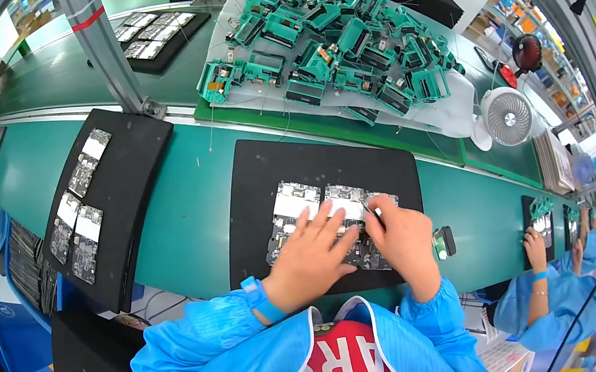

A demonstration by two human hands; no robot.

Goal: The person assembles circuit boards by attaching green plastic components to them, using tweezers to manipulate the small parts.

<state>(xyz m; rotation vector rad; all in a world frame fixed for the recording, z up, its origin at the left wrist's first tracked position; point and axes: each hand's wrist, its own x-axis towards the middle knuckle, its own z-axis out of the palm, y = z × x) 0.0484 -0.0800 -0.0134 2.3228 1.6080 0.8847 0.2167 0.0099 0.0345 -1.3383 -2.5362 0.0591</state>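
Several dark circuit boards with white patches [295,200] lie side by side on a black foam mat [254,173] in front of me. My left hand [309,254] rests over the boards' left and middle part, its fingers spread flat and holding nothing. Over the right-hand boards is my right hand [402,236], thumb and forefinger pinched together. A thin dark sliver shows at those fingertips, too small to name. Both palms hide part of the boards. Just right of the mat lies a small green and black part [444,241].
Green plastic housings [353,37] are heaped on a white sheet [441,116] beyond the bench rail. At left, another black foam mat [143,143] carries several boards. A metal post [100,54] rises behind it. A white fan [509,116] stands right. Co-workers sit right, far and left.
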